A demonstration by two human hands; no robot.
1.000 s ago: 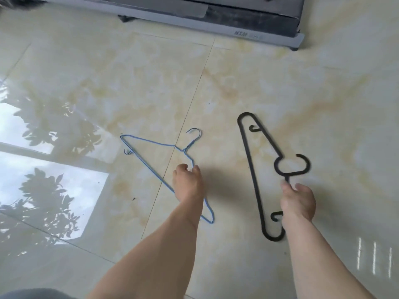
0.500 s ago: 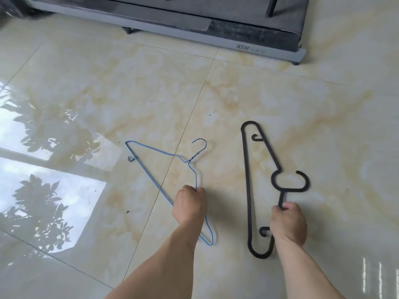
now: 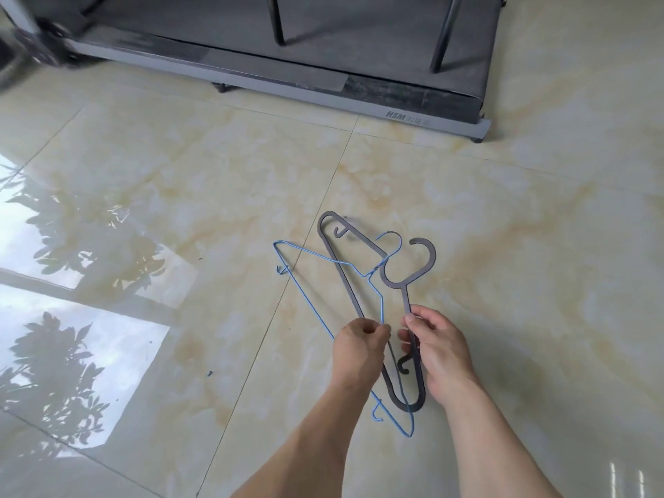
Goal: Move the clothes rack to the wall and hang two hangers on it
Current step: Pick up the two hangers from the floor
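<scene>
A thin blue wire hanger (image 3: 305, 292) is pinched in my left hand (image 3: 359, 345) on its right shoulder wire. A thick black plastic hanger (image 3: 409, 282) is gripped by my right hand (image 3: 436, 348) on its shoulder bar below the neck. Both hangers are off the floor and overlap, their hooks pointing up and away from me. The two hands are almost touching. Two dark upright poles (image 3: 443, 34), maybe the clothes rack's legs, stand at the top on a treadmill; the rest of them is out of view.
A grey treadmill deck (image 3: 359, 66) with a pale frame lies across the top of the view. The floor is glossy beige tile (image 3: 539, 246), with bright window and plant reflections (image 3: 72, 300) at the left.
Both hangers came up off the floor. My hands drew together, so the hangers that lay apart now overlap. The view tilted up, showing more of the treadmill.
</scene>
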